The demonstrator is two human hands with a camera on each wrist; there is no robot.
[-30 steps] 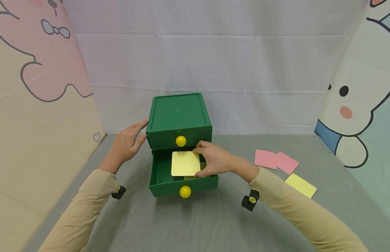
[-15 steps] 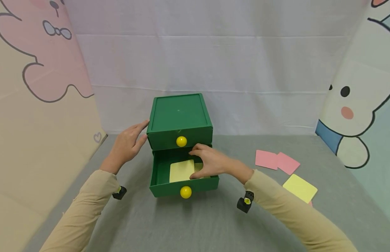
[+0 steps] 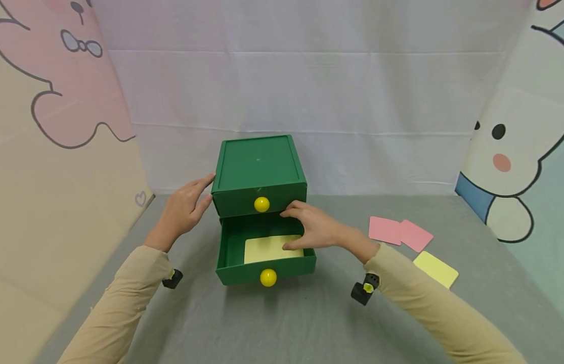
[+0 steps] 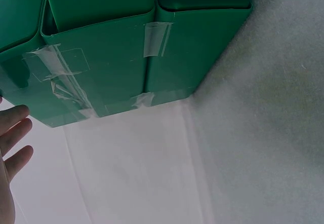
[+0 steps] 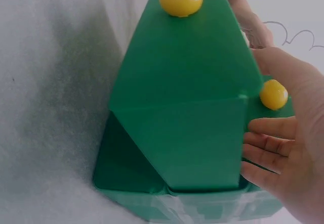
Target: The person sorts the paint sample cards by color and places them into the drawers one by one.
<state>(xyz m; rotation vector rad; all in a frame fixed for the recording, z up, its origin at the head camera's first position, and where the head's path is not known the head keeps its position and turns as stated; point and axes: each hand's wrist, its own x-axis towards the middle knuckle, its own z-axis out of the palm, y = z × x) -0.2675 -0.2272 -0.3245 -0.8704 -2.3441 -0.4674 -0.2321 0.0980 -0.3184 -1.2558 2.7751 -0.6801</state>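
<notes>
— Since a second ago the yellow card has dropped flat into the open lower drawer of the green cabinet.
— And the hands?
— Right hand is relaxed, fingertips resting on the card, gripping nothing. Left hand lies flat against the cabinet's left side.

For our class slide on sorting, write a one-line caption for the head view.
Right hand lays a yellow card in the open lower drawer while the left hand steadies the green chest.
</notes>
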